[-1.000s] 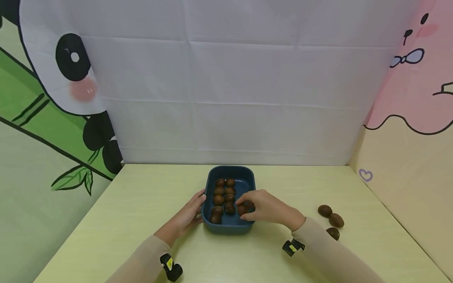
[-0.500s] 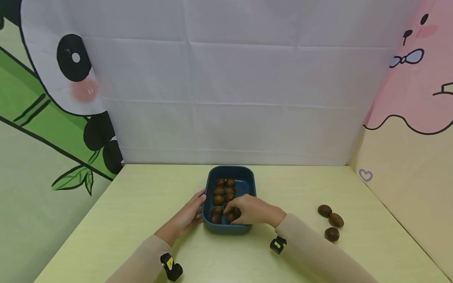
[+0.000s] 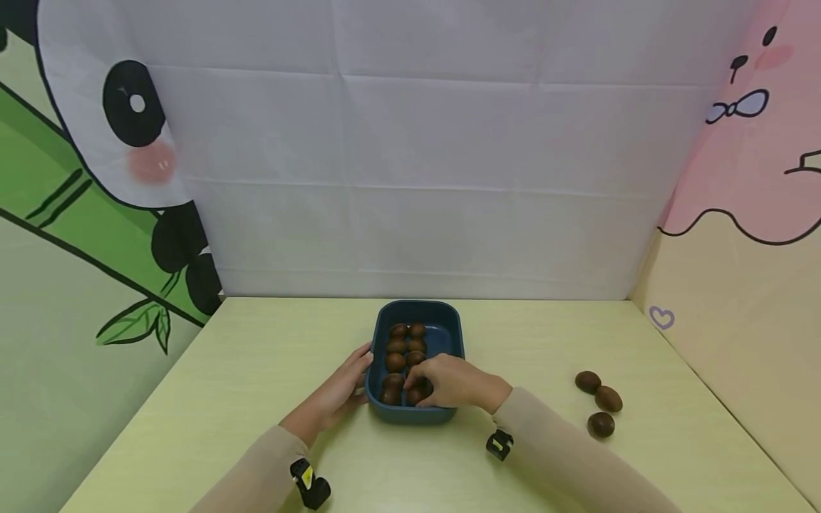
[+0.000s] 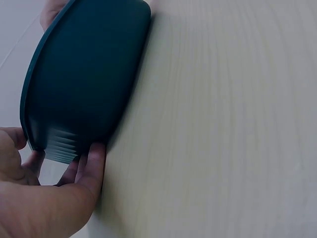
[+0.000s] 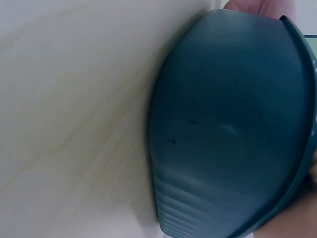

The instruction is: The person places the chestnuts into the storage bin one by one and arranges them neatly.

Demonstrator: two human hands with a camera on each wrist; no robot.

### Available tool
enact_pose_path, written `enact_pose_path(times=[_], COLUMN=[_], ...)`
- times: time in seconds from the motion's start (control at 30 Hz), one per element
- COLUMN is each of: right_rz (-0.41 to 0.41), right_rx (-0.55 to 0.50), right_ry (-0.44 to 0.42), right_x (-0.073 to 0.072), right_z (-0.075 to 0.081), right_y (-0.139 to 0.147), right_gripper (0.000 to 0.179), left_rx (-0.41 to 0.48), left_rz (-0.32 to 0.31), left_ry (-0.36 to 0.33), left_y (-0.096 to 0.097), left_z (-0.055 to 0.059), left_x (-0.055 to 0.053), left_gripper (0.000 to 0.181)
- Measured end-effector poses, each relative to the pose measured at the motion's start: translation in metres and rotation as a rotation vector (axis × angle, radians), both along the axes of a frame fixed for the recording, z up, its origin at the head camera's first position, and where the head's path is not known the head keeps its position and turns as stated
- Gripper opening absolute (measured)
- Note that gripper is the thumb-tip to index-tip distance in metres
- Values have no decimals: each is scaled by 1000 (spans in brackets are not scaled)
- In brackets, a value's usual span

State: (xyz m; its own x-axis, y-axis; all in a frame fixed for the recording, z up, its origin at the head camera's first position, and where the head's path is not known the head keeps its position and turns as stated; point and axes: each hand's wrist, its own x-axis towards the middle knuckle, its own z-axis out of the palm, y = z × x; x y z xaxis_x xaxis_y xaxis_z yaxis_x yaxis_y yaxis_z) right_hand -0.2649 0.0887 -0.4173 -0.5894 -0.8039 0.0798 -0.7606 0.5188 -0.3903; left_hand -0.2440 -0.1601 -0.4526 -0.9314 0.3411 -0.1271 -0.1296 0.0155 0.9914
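A dark blue rectangular box (image 3: 417, 413) stands on the table with several glossy brown chestnuts (image 3: 395, 363) inside, mostly in two columns. At its left side, my left hand (image 3: 340, 392) presses extended fingers against the outer wall, the thumb close by the rim. The left wrist view shows these fingers (image 4: 94, 171) on the ribbed end of the box (image 4: 84, 74). My right hand (image 3: 458, 381) reaches over the right rim and pinches a chestnut (image 3: 415, 396) near the front of the box, its fingers partly covering it. In the right wrist view, the box (image 5: 228, 124) hides most of this hand.
Three loose chestnuts (image 3: 601, 425) lie on the pale wooden table (image 3: 256, 356), right of the right forearm. White cloth (image 3: 410, 142) hangs behind the table. Panels with cartoon drawings flank it on both sides.
My right hand has moved left and slightly toward the front inside the box with the chestnut, then nearly stopped. My left hand and the box have stayed in place.
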Motion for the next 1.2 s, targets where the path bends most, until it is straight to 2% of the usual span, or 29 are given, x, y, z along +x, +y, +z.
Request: enact_pose_path(times=[0.37, 0.77, 1.03, 1.2], right_rz=[4, -6, 11, -15], right_rx=[-17, -27, -71, -105], right_ry=[-32, -2, -21, -51], right_x=[1, 0, 3, 3], right_z=[0, -3, 2, 11], right_y=[-2, -2, 4, 18], right_gripper=[24, 23, 21, 22], left_rx=[16, 6, 9, 2], left_rz=[4, 9, -9, -7], left_ry=[2, -7, 0, 0], left_y=[0, -2, 0, 1], left_z=[-1, -5, -7, -6], left_x=[0, -2, -4, -5], left_gripper=[59, 59, 60, 60])
